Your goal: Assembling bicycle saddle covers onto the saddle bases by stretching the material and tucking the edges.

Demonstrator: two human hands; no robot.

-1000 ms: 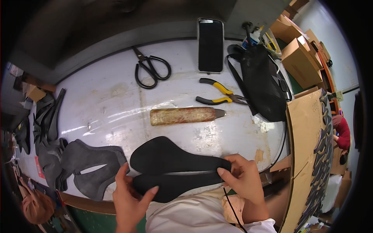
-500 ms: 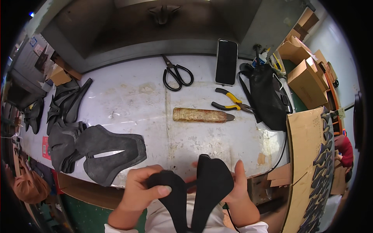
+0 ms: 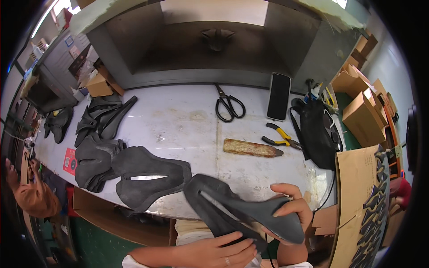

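1. Head view: black, matte saddle shell [image 3: 243, 212] held between both hands just off the near edge of the pale workbench [image 3: 187, 120]; long axis slanting from upper left down to lower right.
2. Right hand [image 3: 290, 207] wrapped over the narrow nose end, fingers curled and gripping.
3. Left hand [image 3: 223, 252] underneath, palm flat, fingers extended along the lower rim, supporting rather than clenching.
4. Similar flat black covers [image 3: 147, 176] lying left of both hands on the bench.
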